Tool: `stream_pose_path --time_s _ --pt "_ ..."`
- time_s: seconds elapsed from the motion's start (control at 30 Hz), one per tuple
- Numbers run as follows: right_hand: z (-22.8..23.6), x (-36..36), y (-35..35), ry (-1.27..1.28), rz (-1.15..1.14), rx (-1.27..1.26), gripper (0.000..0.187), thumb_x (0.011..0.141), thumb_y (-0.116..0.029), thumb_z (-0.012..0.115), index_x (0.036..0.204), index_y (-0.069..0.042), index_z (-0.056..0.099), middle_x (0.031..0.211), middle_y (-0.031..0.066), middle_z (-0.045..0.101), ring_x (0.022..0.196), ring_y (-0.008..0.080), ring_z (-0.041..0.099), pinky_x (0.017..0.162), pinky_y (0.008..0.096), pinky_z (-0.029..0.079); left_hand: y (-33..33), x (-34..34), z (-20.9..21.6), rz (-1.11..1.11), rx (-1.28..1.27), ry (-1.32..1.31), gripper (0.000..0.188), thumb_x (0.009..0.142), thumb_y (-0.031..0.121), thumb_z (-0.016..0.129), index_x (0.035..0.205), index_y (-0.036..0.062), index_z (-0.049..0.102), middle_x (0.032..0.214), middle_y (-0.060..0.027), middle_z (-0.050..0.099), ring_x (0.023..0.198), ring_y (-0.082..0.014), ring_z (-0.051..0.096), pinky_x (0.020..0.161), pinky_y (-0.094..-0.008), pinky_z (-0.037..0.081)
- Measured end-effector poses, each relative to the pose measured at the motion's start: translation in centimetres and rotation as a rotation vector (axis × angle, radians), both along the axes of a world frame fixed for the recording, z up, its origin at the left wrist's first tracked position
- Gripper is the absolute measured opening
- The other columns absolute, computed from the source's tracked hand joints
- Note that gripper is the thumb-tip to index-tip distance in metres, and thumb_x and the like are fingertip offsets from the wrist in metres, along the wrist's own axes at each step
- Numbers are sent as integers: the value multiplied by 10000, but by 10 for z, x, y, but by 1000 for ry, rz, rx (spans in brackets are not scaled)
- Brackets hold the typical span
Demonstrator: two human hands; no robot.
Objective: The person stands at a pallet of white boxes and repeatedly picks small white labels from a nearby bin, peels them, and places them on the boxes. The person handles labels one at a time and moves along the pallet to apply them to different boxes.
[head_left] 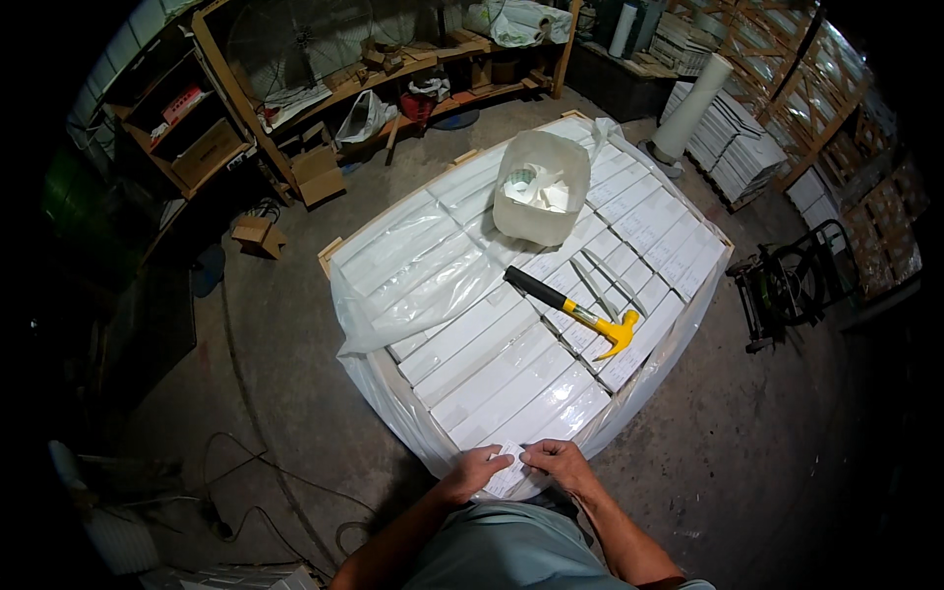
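Note:
At the near edge of a pallet load of long white boxes, my left hand and my right hand pinch a small white printed label between them. Both hands are closed, thumbs on the paper, which lies close against the load's near edge. A claw hammer with a black grip and yellow head rests on the boxes beyond my hands. Farther back stands a translucent plastic tub, cut open at the top, with a tape roll and white scraps inside.
Clear plastic sheeting drapes over the left boxes and the load's sides. A black wheeled cart stands at right, near a tall white roll. Cords trail across the floor at left. A cluttered wooden bench lines the back.

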State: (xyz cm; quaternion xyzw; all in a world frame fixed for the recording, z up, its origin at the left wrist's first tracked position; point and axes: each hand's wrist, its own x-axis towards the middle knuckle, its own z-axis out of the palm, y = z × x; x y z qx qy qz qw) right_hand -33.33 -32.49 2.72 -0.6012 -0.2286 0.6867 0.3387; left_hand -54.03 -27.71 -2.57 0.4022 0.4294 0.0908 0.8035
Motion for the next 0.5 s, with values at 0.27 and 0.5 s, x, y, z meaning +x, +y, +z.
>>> stream_pose_path --time_s 0.27,0.5 --pt "1 0 0 37 -28 -15 268 863 -220 730 994 13 716 788 19 654 711 91 565 640 217 434 0 0 -4 19 32 24 400 965 292 580 1137 -69 605 924 -80 652 847 -126 566 758 -265 465" --pt "-8 -7 -3 -190 26 76 259 856 -205 700 956 34 710 777 19 664 711 97 575 666 243 463 0 4 15 -61 264 118 316 960 280 568 1042 -19 632 891 -131 656 804 -195 587 746 -335 471"
